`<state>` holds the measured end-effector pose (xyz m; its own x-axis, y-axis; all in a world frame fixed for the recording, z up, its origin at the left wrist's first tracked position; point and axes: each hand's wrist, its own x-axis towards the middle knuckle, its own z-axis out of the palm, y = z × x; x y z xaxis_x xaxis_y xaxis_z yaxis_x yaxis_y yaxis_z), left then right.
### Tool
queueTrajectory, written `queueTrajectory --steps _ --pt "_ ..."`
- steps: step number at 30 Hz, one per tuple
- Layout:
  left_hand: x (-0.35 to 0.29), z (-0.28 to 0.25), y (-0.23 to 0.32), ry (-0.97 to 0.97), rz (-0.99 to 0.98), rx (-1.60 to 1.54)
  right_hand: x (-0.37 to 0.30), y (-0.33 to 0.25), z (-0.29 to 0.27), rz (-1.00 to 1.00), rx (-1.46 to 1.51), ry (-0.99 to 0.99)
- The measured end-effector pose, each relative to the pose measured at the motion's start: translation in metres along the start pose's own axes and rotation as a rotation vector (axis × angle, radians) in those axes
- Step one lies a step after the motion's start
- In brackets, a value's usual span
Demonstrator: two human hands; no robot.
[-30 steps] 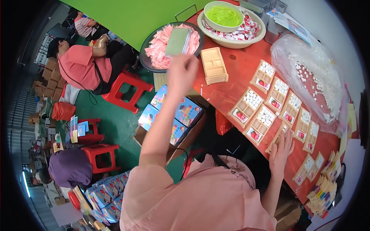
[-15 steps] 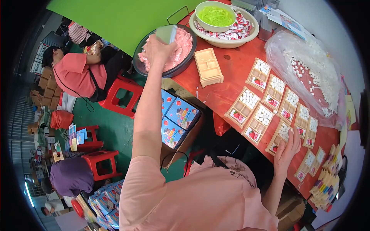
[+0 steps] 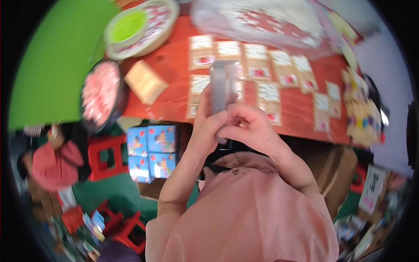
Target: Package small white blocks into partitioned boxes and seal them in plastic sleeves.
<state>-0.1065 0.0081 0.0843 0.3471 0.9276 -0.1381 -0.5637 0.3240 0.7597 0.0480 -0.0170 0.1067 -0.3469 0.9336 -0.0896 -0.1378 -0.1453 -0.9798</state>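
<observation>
My left hand [image 3: 206,124] is closed around a translucent grey rectangular plastic thing [image 3: 223,81], held upright over the table's front part; motion blur hides its detail. Close beside it, my right hand [image 3: 255,129] has its fingers curled and pressed together at the lower end of the plastic thing. Whatever lies between those fingertips is hidden. Behind and around the hands, several light wooden compartment trays [image 3: 269,106] lie in rows on the red table [image 3: 174,102]. They hold white pieces and small packets with a red picture. The plastic thing covers part of the middle trays.
At the left stand a dark basin [image 3: 123,89] of pink packets and a stack of wooden trays [image 3: 146,82]. Farther back are a cream basin [image 3: 172,28] and a clear bag [image 3: 209,15] of white pieces. Blue boxes [image 3: 161,139] sit below the table edge.
My left hand has come from the pink packets' basin to the middle with the plastic thing. My right hand has left the trays and joined it. The view has turned rightward.
</observation>
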Motion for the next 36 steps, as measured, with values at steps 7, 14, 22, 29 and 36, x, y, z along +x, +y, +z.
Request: queueTrajectory --steps 7,14,22,29,36 --pt "-0.010 0.031 -0.050 -0.215 -0.112 0.055 -0.059 0.009 -0.051 0.104 0.168 0.065" --pt "-0.021 0.049 -0.082 -0.354 -0.150 0.287 -0.117 0.029 -0.066 0.100 0.367 0.093" --pt "-0.021 0.080 -0.095 -0.434 -0.045 0.449 -0.151 0.037 -0.067 -0.087 0.425 0.211" --pt "-0.023 0.104 -0.101 -0.384 0.078 0.572 -0.159 0.038 -0.052 -0.239 0.298 0.485" --pt "-0.031 0.110 -0.096 -0.283 -0.018 0.467 -0.173 0.039 -0.063 -0.278 0.482 0.546"
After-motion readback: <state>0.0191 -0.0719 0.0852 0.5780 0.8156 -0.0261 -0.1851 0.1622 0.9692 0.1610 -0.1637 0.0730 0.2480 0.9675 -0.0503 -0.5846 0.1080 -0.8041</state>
